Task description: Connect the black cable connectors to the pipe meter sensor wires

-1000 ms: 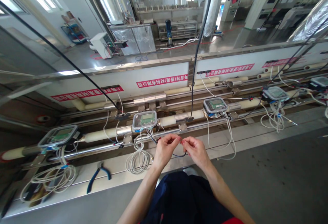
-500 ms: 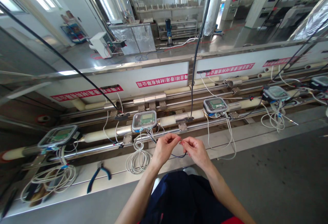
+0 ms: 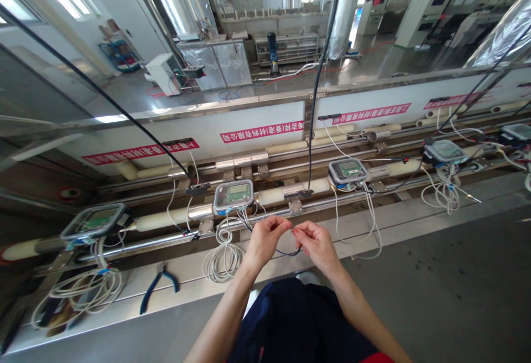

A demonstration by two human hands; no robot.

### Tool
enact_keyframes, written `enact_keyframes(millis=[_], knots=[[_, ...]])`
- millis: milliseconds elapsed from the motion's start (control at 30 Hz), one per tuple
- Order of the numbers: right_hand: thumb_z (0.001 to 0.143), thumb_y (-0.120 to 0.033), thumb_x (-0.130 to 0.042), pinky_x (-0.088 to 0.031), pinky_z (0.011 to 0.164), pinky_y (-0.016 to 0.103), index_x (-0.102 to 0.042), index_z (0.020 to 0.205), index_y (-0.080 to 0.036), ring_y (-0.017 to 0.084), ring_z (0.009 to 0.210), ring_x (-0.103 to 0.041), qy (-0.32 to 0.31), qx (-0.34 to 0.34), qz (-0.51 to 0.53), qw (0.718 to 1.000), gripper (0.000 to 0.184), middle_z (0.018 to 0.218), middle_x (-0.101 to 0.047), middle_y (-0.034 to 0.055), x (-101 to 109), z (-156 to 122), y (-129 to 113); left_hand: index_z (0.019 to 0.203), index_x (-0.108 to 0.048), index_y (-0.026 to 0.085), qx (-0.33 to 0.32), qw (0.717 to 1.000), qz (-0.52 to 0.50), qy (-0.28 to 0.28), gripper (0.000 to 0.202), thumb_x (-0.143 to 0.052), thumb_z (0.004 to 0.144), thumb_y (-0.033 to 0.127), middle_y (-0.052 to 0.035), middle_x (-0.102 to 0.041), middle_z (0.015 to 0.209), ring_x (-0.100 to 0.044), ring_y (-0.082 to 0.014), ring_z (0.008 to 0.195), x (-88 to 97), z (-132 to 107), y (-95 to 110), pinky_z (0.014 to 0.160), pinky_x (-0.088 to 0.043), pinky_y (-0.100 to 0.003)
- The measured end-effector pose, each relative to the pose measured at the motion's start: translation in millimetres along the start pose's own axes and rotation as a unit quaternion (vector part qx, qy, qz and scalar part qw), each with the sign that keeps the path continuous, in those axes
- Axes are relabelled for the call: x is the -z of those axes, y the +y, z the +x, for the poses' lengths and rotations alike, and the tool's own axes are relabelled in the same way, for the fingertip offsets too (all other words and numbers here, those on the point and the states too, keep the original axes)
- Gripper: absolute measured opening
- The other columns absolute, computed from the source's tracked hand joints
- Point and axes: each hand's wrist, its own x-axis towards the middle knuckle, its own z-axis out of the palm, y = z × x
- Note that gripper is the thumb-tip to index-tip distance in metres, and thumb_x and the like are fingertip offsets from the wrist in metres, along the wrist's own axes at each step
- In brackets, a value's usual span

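My left hand [image 3: 264, 239] and my right hand [image 3: 316, 242] are held close together in front of a long steel bench [image 3: 373, 224]. Both pinch a thin dark wire [image 3: 286, 253] that sags in a loop between them. The wire runs up and left to a grey-framed meter with a green display [image 3: 233, 195], clamped on a cream pipe [image 3: 166, 220]. A coil of white cable [image 3: 222, 258] hangs below that meter, just left of my left hand.
More meters sit along the pipe line: one at the left [image 3: 94, 220], one right of centre [image 3: 347, 171], another far right [image 3: 447, 151]. Blue-handled pliers [image 3: 157, 286] lie on the bench ledge at left. Black cables [image 3: 313, 119] hang down from above. Grey floor lies to the right.
Both hands have shifted very slightly while still pinching the wire; the view has barely moved.
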Motion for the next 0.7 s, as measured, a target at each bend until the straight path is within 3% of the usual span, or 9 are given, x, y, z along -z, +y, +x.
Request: enact_keyframes(millis=[333,433,500,567,633,700], knots=[[0.075,-0.05,-0.064,-0.026,0.038,0.02,-0.059,0.077,-0.016,0.006,0.039,-0.036,0.091,0.007,0.052,0.995,0.034,0.05,-0.053,-0.0042,-1.7,0.3,6.5,0.072,-0.062,0.015,-0.02,0.999,0.046,0.02,0.029,-0.058,0.077,0.044,-0.0017,-0.059,0.067,-0.05,-0.0157,0.065,-6.9,3.6,-5.4,0.063,-0.038,-0.025],[0.071,-0.052,-0.066,-0.024,0.037,0.021,-0.058,0.076,-0.017,0.006,0.038,-0.034,0.148,-0.006,0.09,0.985,0.036,0.049,-0.052,-0.0045,1.8,0.4,11.7,0.084,-0.06,0.017,-0.094,0.987,0.103,0.077,0.02,-0.055,0.081,0.036,-0.003,-0.06,0.079,-0.054,-0.0172,0.072,-15.4,23.2,-18.2,0.066,-0.042,-0.026],[0.07,-0.052,-0.067,-0.024,0.037,0.021,-0.057,0.075,-0.017,0.006,0.038,-0.033,0.174,-0.008,0.101,0.98,0.037,0.049,-0.052,-0.0044,4.5,0.2,15.8,0.096,-0.057,0.018,-0.162,0.969,0.163,0.092,0.018,-0.057,0.08,0.027,-0.0066,-0.06,0.096,-0.056,-0.021,0.09,-24.5,42.5,-28.4,0.078,-0.045,-0.03],[0.07,-0.052,-0.067,-0.023,0.038,0.021,-0.057,0.075,-0.017,0.006,0.038,-0.033,0.183,-0.005,0.104,0.978,0.037,0.049,-0.052,-0.0043,6.6,-0.1,19.8,0.104,-0.055,0.018,-0.203,0.95,0.228,0.074,0.026,-0.059,0.078,0.019,-0.0093,-0.058,0.105,-0.052,-0.0242,0.104,-35.7,62.8,-36.6,0.094,-0.04,-0.037],[0.07,-0.052,-0.066,-0.023,0.038,0.021,-0.057,0.075,-0.018,0.006,0.038,-0.033,0.187,-0.002,0.11,0.976,0.036,0.05,-0.053,-0.0045,8.3,-0.1,23.1,0.108,-0.055,0.018,-0.201,0.943,0.262,0.046,0.031,-0.06,0.077,0.016,-0.0108,-0.058,0.105,-0.051,-0.0258,0.106,-47.2,81.1,-41.2,0.102,-0.033,-0.042],[0.07,-0.052,-0.067,-0.024,0.038,0.021,-0.057,0.074,-0.018,0.006,0.039,-0.033,0.195,0.002,0.114,0.974,0.036,0.05,-0.052,-0.0046,9.5,0.3,25.1,0.108,-0.056,0.017,-0.182,0.947,0.265,0.031,0.032,-0.064,0.077,0.018,-0.0114,-0.06,0.101,-0.054,-0.0268,0.102,-57.2,96.3,-42.4,0.1,-0.034,-0.043]])
